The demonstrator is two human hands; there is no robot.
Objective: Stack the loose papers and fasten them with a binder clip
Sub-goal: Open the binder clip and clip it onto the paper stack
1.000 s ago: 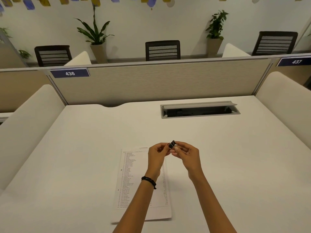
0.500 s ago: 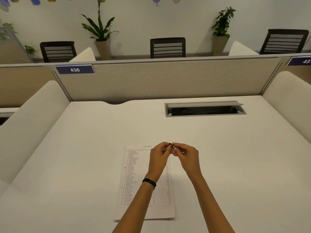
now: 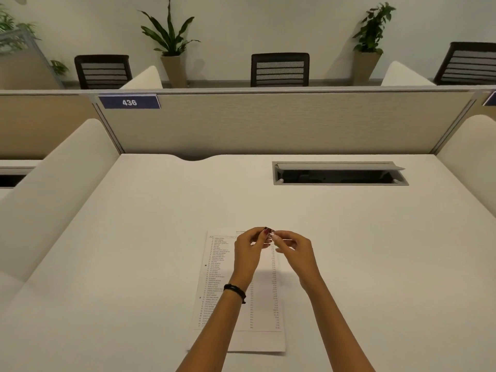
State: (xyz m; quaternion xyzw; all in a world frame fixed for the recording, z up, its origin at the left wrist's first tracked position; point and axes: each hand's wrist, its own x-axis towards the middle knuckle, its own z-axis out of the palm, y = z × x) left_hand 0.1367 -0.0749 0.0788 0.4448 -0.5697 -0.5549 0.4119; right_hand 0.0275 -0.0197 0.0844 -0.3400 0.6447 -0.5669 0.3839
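A stack of printed papers (image 3: 216, 277) lies flat on the white desk (image 3: 128, 237), its long side running away from me. My left hand (image 3: 248, 251) and my right hand (image 3: 295, 252) meet fingertip to fingertip over the stack's far edge. Both pinch a small black binder clip (image 3: 271, 232), which is almost wholly hidden by the fingers. I cannot tell whether the clip touches the paper. My left forearm, with a black wristband, covers the middle of the sheets.
An open cable slot (image 3: 339, 175) is set into the desk at the far right. A beige partition (image 3: 268, 124) with a "436" label closes the back. Padded side dividers (image 3: 53, 189) flank the desk. Chairs and potted plants stand beyond.
The binder clip, plainly seen between the fingertips a second ago, is now nearly covered. Both hands have lowered slightly toward the top edge of the papers.
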